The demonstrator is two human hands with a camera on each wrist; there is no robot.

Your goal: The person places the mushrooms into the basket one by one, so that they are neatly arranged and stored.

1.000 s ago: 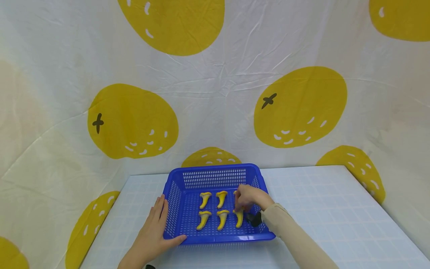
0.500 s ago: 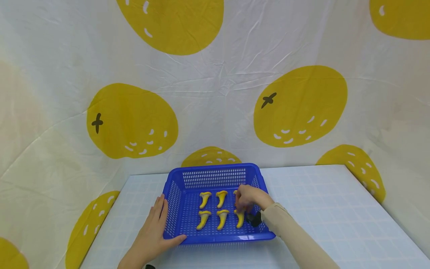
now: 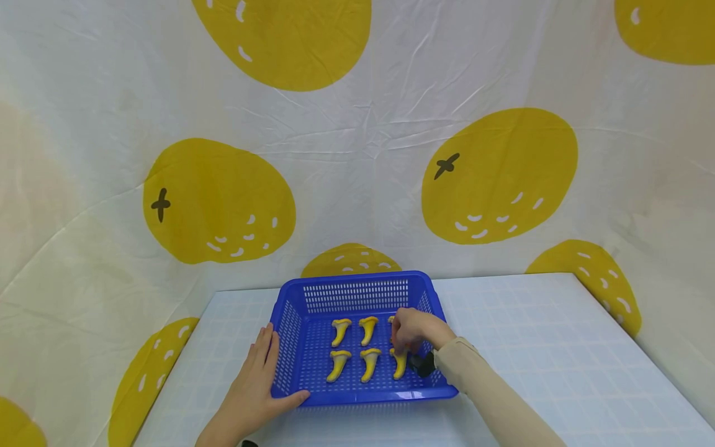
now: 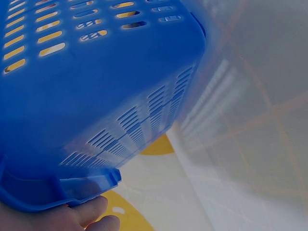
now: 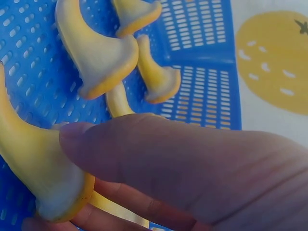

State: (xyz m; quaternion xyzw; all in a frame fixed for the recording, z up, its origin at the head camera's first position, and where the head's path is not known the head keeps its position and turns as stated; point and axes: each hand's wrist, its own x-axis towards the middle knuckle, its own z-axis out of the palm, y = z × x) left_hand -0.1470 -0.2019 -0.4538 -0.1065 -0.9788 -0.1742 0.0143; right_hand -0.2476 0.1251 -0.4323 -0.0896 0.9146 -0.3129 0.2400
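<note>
A blue perforated basket (image 3: 357,397) holds yellow mushrooms with curved stems, set in two rows. My right hand (image 3: 414,329) reaches into its right side and pinches the front-right mushroom (image 3: 400,367) near the cap. In the right wrist view the thumb lies on that mushroom (image 5: 29,149), with the other fingers behind the cap. The hand partly hides the back-right mushroom (image 3: 391,320). My left hand (image 3: 254,379) rests at the basket's front-left corner, fingers straight along the left side and thumb on the front rim. In the left wrist view, fingertips (image 4: 94,211) show at the rim.
Other mushrooms lie to the left: two in the back row, including one (image 3: 368,330), and two in front, including one (image 3: 337,365). The basket stands on a pale checked tabletop (image 3: 558,360). A white curtain (image 3: 357,205) with yellow fruit prints hangs behind.
The front-right mushroom has shifted slightly to the right under my right hand. My left hand and the basket have stayed put.
</note>
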